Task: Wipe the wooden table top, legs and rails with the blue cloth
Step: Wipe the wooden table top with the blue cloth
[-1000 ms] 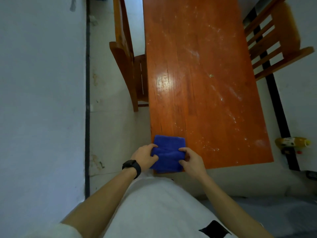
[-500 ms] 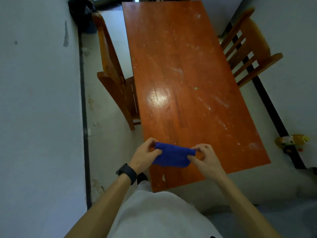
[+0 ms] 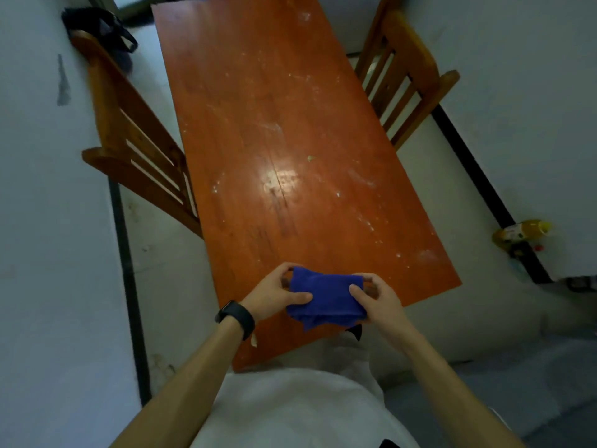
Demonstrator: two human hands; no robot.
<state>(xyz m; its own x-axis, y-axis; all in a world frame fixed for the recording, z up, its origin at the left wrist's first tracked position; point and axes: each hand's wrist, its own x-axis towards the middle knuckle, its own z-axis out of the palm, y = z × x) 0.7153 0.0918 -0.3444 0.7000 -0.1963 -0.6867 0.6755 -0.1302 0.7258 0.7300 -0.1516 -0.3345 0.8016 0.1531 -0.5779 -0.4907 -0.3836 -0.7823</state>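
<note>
Head view: both hands hold the folded blue cloth [image 3: 326, 295] over the near end of the wooden surface [image 3: 274, 124]. The left hand [image 3: 274, 297], black watch [image 3: 237, 315] on its wrist, pinches the cloth's left edge in its grip; the right hand [image 3: 379, 300] pinches the right edge. A left chair [image 3: 135, 147] and right chair [image 3: 403, 79] flank the surface.

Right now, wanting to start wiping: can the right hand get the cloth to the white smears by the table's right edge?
Probably yes: the right hand grips the blue cloth, and bare table top lies between it and the smears.
</note>
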